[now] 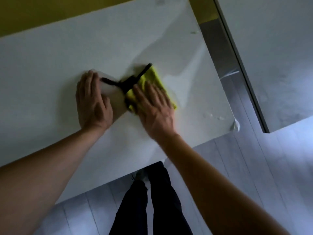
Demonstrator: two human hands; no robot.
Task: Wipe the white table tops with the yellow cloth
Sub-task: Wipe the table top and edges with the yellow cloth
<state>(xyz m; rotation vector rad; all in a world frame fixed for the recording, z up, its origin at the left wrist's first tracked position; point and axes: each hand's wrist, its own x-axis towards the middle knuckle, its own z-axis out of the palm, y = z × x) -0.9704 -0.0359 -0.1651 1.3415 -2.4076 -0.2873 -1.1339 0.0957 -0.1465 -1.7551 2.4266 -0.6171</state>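
A yellow cloth (155,78) with a black trim lies folded on the white table top (50,73), right of its middle. My right hand (153,106) presses flat on the cloth, fingers straight and spread, covering its near part. My left hand (93,100) rests flat on the bare table just left of the cloth, fingers straight and together. A black strip of the trim (110,81) sticks out toward my left fingers. Wet smears shine on the table right of the cloth.
A second white table top (271,56) stands to the right, across a narrow gap showing grey floor (225,53). A yellow wall (33,12) runs behind. My dark-trousered legs (152,200) stand at the near table edge on pale floorboards.
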